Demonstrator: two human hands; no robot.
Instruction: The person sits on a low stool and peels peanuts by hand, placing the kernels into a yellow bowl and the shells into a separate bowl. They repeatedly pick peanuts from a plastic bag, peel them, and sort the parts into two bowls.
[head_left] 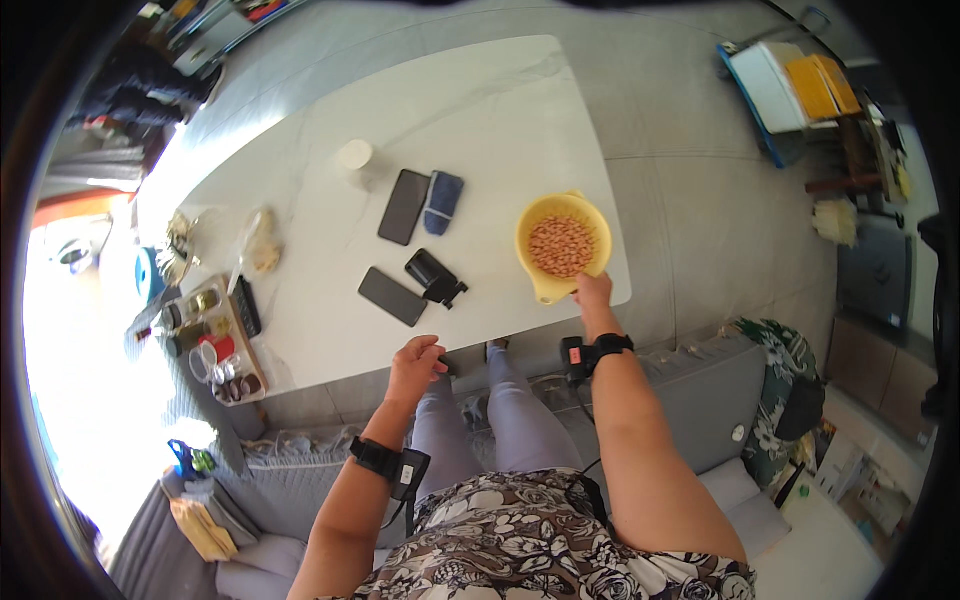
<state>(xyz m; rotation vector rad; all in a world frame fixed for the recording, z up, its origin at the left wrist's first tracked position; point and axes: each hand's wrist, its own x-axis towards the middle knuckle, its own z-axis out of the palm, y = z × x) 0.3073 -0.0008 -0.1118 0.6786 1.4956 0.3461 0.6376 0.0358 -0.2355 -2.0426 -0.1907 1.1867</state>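
1. The white bench (480, 130) stretches from far left to near right.
2. The yellow bowl (562, 206) sits upright at the bench's right end, near the edge.
3. The right hand (594, 290) is closed over the bowl's near rim, apparently gripping it; the step in hand looks like steadying or taking hold of the bowl.
4. The left hand (414, 368) hangs just off the near edge, fingers loosely curled and narrow; I cannot tell whether it holds anything small. Shifting the bowl would call for a level lift, ideally with this hand supporting its left side.
5. Two dark phones (403, 207) lie left of the bowl, well apart from it.
6. Small reddish-brown nuts or beans (561, 246) cover the bowl's bottom; tilting could spill them.
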